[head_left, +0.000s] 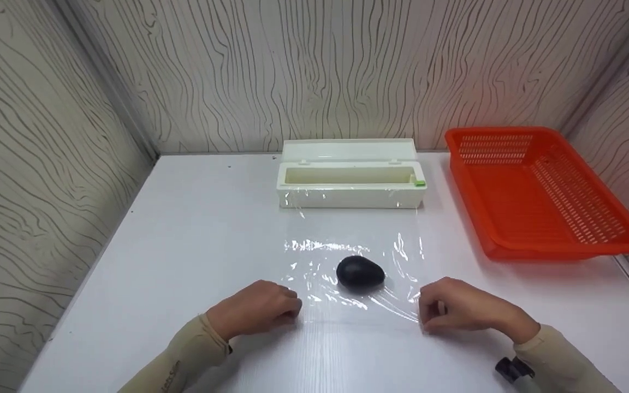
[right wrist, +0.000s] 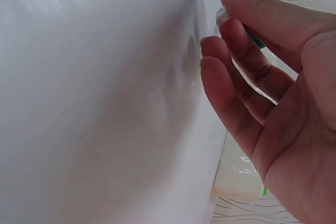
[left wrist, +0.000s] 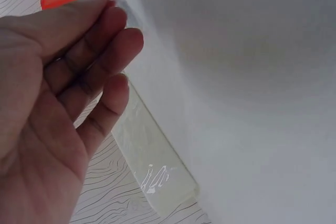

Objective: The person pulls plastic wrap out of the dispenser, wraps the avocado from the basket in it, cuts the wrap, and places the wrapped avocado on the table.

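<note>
A sheet of clear cling film (head_left: 314, 245) stretches from the white film dispenser box (head_left: 347, 197) toward me over the table. A dark, egg-shaped avocado (head_left: 360, 272) lies within the film's area, with creases running from it toward my right hand. My left hand (head_left: 262, 308) pinches the film's near left corner between thumb and forefinger, the other fingers loosely bent. At the near right corner, my right hand (head_left: 456, 305) pinches a gathered bit of film, seen between thumb and forefinger in the right wrist view. Both hands are low over the table, either side of the avocado.
The dispenser's lid (head_left: 347, 150) stands raised against the back wall, and a green slider (head_left: 419, 183) sits at its right end. A red plastic basket (head_left: 516, 213) occupies the table's right side. Wood-patterned panels (head_left: 314, 71) enclose the table at the back and sides.
</note>
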Demonstrator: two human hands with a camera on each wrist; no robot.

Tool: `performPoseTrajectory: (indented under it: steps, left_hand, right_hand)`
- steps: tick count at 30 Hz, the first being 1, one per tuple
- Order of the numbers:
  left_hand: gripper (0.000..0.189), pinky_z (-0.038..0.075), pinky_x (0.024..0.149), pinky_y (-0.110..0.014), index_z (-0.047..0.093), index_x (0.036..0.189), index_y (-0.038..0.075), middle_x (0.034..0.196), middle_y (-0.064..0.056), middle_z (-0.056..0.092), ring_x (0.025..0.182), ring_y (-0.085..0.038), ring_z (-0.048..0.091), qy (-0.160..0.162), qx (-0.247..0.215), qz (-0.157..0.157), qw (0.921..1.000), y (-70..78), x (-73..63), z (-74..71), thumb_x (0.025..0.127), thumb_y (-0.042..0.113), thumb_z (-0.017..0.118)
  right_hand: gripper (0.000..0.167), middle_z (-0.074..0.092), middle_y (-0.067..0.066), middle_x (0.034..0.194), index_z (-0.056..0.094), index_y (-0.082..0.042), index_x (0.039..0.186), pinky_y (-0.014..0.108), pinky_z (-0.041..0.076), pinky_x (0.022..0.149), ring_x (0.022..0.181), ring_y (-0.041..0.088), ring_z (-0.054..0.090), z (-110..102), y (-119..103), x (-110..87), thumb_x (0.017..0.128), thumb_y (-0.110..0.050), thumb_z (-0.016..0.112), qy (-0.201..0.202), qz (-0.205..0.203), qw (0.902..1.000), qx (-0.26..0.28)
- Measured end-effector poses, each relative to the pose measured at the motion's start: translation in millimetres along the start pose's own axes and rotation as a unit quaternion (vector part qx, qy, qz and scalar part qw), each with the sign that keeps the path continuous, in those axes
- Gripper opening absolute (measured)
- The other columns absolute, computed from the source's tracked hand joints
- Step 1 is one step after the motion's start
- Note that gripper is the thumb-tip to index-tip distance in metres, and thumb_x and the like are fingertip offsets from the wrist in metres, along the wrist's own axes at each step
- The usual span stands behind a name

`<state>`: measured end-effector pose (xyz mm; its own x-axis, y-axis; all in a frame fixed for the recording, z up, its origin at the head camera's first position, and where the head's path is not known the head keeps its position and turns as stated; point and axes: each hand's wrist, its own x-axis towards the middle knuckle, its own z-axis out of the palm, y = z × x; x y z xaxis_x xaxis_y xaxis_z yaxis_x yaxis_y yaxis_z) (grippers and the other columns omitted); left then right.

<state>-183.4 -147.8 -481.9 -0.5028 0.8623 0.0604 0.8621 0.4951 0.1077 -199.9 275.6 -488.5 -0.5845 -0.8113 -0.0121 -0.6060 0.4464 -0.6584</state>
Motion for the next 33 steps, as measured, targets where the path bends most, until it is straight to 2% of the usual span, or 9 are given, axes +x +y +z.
performPoseTrajectory:
  steps: [3, 7, 12, 17, 24, 33]
  left_hand:
    - [0.023, 0.037, 0.059, -0.014, 0.061, 0.077, 0.016, 0.069, 0.007, 0.053, 0.061, -0.003, 0.036, 0.006, 0.004, -0.006, 1.0, -1.8, 0.3, -7.9, 0.091, 0.011, 0.079]
    - [0.022, 0.041, 0.06, -0.016, 0.06, 0.081, 0.015, 0.073, 0.007, 0.054, 0.063, -0.002, 0.039, 0.027, 0.004, -0.012, 0.9996, -6.7, 1.2, -18.7, 0.093, 0.013, 0.079]
    - [0.019, 0.045, 0.061, -0.019, 0.06, 0.085, 0.015, 0.077, 0.006, 0.058, 0.065, -0.003, 0.045, 0.06, 0.0, -0.025, 0.9979, -18.1, 5.6, -31.5, 0.095, 0.011, 0.076]
    - [0.014, 0.052, 0.065, -0.023, 0.063, 0.09, 0.015, 0.083, 0.006, 0.063, 0.071, -0.006, 0.053, 0.075, -0.015, -0.048, 0.9959, -32.0, 12.4, -41.0, 0.096, 0.008, 0.074]
    - [0.012, 0.056, 0.069, -0.027, 0.064, 0.092, 0.015, 0.087, 0.006, 0.066, 0.075, -0.007, 0.06, 0.084, -0.039, -0.068, 0.9933, -51.3, 19.4, -42.2, 0.096, 0.009, 0.074]
    - [0.006, 0.054, 0.071, -0.028, 0.066, 0.097, 0.014, 0.089, 0.004, 0.066, 0.077, -0.009, 0.058, 0.049, -0.095, -0.121, 0.9869, -74.9, 31.3, -33.0, 0.099, 0.016, 0.071]
  right_hand:
    - [0.015, 0.067, -0.012, 0.079, 0.074, -0.026, 0.085, 0.019, 0.052, 0.062, 0.073, -0.005, 0.056, -7.8, 0.5, -0.8, 0.088, -0.014, 0.083, 0.009, -0.006, 0.9999, 0.012]
    - [0.012, 0.068, -0.01, 0.081, 0.071, -0.025, 0.088, 0.022, 0.055, 0.063, 0.076, -0.001, 0.058, -20.7, 0.7, -2.0, 0.092, -0.017, 0.08, 0.036, -0.007, 0.9991, 0.024]
    - [0.007, 0.068, -0.01, 0.085, 0.069, -0.022, 0.093, 0.025, 0.056, 0.069, 0.081, 0.005, 0.061, -34.8, 1.1, 0.9, 0.096, -0.022, 0.076, 0.081, 0.04, 0.9953, 0.036]
    - [0.008, 0.067, -0.006, 0.088, 0.069, -0.017, 0.095, 0.027, 0.058, 0.07, 0.085, 0.011, 0.063, -38.5, 5.2, 9.2, 0.097, -0.023, 0.074, 0.112, 0.096, 0.987, 0.064]
    - [0.007, 0.065, 0.004, 0.093, 0.068, -0.015, 0.097, 0.031, 0.06, 0.065, 0.089, 0.017, 0.061, -38.4, 12.2, 21.7, 0.097, -0.018, 0.074, 0.139, 0.151, 0.9726, 0.109]
    - [0.013, 0.068, 0.015, 0.089, 0.068, -0.006, 0.101, 0.03, 0.058, 0.061, 0.08, 0.02, 0.061, -34.4, 24.0, 37.1, 0.097, -0.017, 0.073, 0.184, 0.202, 0.9523, 0.136]
